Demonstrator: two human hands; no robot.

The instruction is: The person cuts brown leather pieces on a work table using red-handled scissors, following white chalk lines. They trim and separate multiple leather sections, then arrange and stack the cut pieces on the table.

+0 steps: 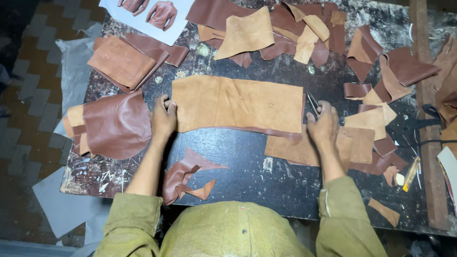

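Your left hand (163, 119) is curled over the left end of the long tan leather panel (238, 104), fingers folded down on its edge and pinning it to the dark, scuffed desk (247, 166). Your right hand (322, 124) is closed at the panel's right end, gripping a pair of scissors (312, 102) whose metal blades stick out toward 11 o'clock, right at the panel's edge. That panel lies flat between your two hands, suede side up, with a darker brown layer showing along its lower edge. Just beyond your right hand, at 4 o'clock, flat tan offcuts (333, 145) lie overlapping, touching the panel's lower right corner. At 9 o'clock from your left hand, a rounded brown leather piece (116, 124) rests on the desk's left edge, just beside your wrist. Toward 6 o'clock, near your body, small brown scraps (183, 178) lie curled. At 11 o'clock sits a folded stack of reddish-brown leather (124, 61), and past it a printed sheet showing jackets (147, 16). Across 12 o'clock a heap of mixed brown and tan cuttings (276, 31) spreads along the far side. At 2 o'clock more curled brown strips (381, 66) lie near a wooden strip (426, 109) running down the desk's right side.
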